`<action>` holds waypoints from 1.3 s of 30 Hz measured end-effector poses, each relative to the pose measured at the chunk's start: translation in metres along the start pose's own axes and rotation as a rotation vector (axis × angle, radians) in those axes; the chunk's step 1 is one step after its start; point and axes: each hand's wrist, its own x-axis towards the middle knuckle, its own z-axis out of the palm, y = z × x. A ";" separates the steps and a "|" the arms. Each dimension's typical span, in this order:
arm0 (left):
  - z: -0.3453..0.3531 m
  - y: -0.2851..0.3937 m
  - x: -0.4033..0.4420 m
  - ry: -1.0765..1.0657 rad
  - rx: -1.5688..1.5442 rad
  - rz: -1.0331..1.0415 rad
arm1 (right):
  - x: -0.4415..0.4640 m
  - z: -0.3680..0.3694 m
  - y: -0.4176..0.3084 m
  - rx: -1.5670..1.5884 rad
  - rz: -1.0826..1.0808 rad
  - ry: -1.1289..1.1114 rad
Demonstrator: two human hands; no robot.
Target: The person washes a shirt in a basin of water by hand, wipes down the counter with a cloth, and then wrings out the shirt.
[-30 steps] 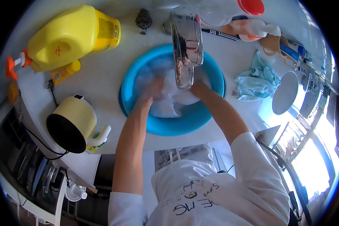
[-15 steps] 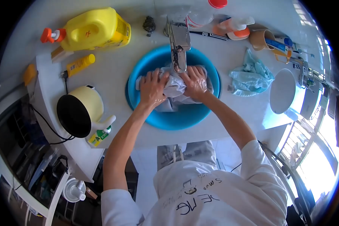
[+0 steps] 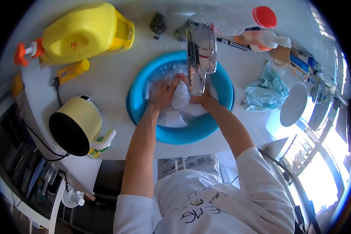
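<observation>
A wet white cloth (image 3: pixel 180 95) lies bunched in the water of a blue basin (image 3: pixel 175 137). My left hand (image 3: pixel 162 94) is sunk into the basin and closed on the left side of the cloth. Opposite it, my right hand (image 3: pixel 199 99) grips the cloth's right side, its fingers partly covered by the metal faucet (image 3: pixel 201 58). A bulge of fabric rises between the two hands. Water blurs the lower folds.
A large yellow jug (image 3: pixel 84 33) and a small yellow bottle (image 3: pixel 72 71) stand at the left, above a cream pot (image 3: pixel 76 123). To the right are a light blue cloth (image 3: pixel 267 91) and a mug (image 3: pixel 282 56). A red-capped clear container (image 3: pixel 241 17) stands behind the faucet.
Both hands and the white cloth have gone lower into the basin, with water now around them. The cloth bulges between the hands. The camera view has shifted closer to the counter's back.
</observation>
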 end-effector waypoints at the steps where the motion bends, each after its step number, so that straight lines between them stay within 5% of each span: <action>1: -0.005 -0.001 0.003 0.051 -0.062 0.050 | 0.002 0.000 0.001 0.124 0.153 -0.101; 2: -0.011 -0.002 0.008 0.050 -0.068 0.046 | 0.004 -0.001 0.002 0.244 0.306 -0.199; 4: -0.025 0.001 0.016 -0.142 -0.177 -0.057 | 0.007 -0.001 0.004 0.183 0.194 -0.095; 6: -0.024 0.001 0.013 -0.056 -0.146 -0.017 | 0.008 0.001 0.004 0.096 0.043 0.050; 14: 0.011 -0.011 0.023 0.006 0.041 0.013 | 0.002 0.017 0.024 0.140 0.094 -0.072; 16: -0.010 -0.005 0.044 -0.740 0.050 -0.034 | 0.000 0.022 0.032 0.150 0.100 -0.097; 17: -0.002 -0.005 0.036 -0.737 0.047 -0.036 | -0.002 0.025 0.035 0.153 0.098 -0.109; 19: 0.017 -0.009 0.017 0.298 -0.002 0.119 | -0.005 0.029 0.039 0.163 0.100 -0.120; 20: 0.022 -0.006 0.016 0.299 -0.004 0.112 | -0.007 0.031 0.041 0.165 0.099 -0.125; 22: 0.014 0.009 0.017 -0.366 0.284 -0.027 | -0.011 0.036 0.041 0.169 0.100 -0.130; 28: 0.027 -0.002 0.008 -0.025 -0.294 -0.124 | -0.009 0.051 0.044 0.176 0.097 -0.116; 39: 0.011 0.005 0.011 -0.080 -0.185 -0.156 | -0.008 0.052 0.037 0.145 0.260 -0.182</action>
